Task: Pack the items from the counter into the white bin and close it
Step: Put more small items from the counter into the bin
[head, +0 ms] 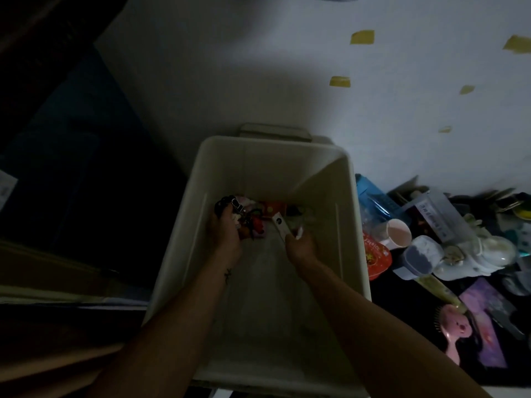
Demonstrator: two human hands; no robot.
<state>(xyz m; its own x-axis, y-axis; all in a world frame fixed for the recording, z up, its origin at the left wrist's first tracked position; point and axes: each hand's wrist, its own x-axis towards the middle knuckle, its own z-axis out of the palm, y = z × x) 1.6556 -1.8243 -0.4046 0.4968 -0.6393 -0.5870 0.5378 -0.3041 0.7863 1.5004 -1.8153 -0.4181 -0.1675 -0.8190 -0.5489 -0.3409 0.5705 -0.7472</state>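
Note:
The white bin (270, 156) stands open in the middle of the view, and both my arms reach down into it. At its far end lies a pile of small items (253, 216): dark, red and pink pieces. My left hand (225, 232) lies on the left side of that pile, fingers curled among the pieces; what it holds is too dark to tell. My right hand (301, 245) grips a flat white stick-like item (280, 226) that points up and left toward the pile.
On the dark counter to the right of the bin lie several items: a red pouch (377, 254), a beige cup (398, 234), a clear container (439, 214), a pink hairbrush (455, 331), a purple card (488, 320). A white wall rises behind. Dark furniture fills the left.

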